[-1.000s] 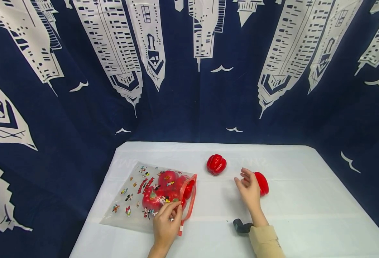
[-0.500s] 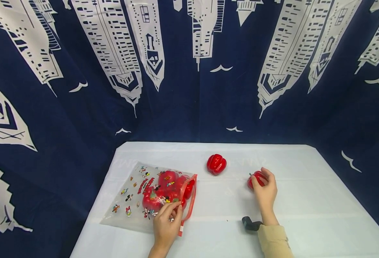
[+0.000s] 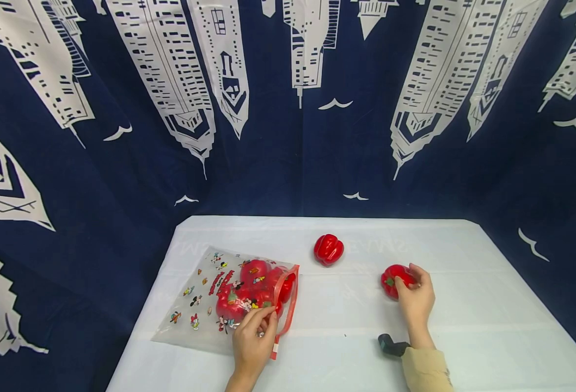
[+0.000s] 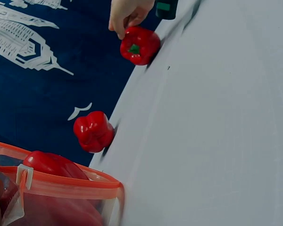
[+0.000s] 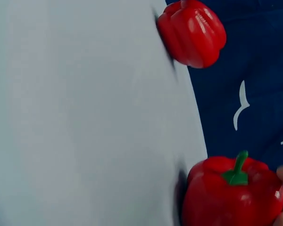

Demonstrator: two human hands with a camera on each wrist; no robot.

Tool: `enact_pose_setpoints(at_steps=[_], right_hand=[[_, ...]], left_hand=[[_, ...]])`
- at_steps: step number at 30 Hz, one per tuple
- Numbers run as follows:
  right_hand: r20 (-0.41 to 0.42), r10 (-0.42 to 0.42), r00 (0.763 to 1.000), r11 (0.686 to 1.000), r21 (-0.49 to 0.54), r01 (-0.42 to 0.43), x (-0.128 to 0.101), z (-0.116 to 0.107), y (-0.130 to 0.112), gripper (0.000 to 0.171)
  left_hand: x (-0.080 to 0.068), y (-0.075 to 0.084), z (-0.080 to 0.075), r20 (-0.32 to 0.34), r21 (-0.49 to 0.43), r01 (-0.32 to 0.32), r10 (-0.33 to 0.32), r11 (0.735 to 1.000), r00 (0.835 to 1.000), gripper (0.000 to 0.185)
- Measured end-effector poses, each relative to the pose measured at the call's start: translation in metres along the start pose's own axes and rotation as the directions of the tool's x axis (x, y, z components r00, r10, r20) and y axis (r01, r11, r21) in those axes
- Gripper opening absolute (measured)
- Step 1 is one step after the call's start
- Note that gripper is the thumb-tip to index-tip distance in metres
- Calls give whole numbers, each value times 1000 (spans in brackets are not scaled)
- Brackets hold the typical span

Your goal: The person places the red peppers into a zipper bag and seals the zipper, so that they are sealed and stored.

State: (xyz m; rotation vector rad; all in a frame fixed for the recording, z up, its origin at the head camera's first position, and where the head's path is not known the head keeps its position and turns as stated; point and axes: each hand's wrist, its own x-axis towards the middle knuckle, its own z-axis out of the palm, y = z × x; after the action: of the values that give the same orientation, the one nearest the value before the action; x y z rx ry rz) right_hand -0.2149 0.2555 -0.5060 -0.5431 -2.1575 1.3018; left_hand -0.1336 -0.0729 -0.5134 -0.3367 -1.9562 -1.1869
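"Where does the head view look from?"
"High on the near side, facing far and down over table [image 3: 337,305] and curtain [image 3: 302,185]."
"And the wrist views?"
"Low, close, tipped sideways, facing far; both share the far pepper [image 3: 329,250] and right pepper [image 3: 393,274]."

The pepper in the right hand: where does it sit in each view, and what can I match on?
Head: held pepper right of centre, in the right hand.
Left wrist: held pepper at top centre, green stem showing.
Right wrist: held pepper lower right, cut by the bottom edge.
Shared landmark: the loose red pepper, in all three views.
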Motion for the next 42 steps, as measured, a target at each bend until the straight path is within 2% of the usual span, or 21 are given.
enact_pose_setpoints(at_steps=[11,19,22,31,37,42], right_hand=[[63,-72,995,993,-85,77,-2,-8,10,37],[155,-97,983,982,-148,120,-4,-12,12,58],[169,-109,980,975,-173,138,-3,-12,14,60],[102,-95,990,974,-196,114,-2,-15,17,52],[53,-111,992,976,-180,118,-4,-17,19,46],[25,-95,995,981,-168,97,-5,-17,20,46]], left_hand=[[0,1,-1,8,5,12,-12,1000,1000,14],[0,2,-1,5,-1,-2,2,1000,1000,15],[0,2,-1,5,-1,-4,4,1000,1000,15],[0,0,-2,27,33,40,-41,999,999,13],[0,1,-2,16,19,16,-17,1000,1000,13],[0,1,-2,23,21,26,-27,999,999,13]])
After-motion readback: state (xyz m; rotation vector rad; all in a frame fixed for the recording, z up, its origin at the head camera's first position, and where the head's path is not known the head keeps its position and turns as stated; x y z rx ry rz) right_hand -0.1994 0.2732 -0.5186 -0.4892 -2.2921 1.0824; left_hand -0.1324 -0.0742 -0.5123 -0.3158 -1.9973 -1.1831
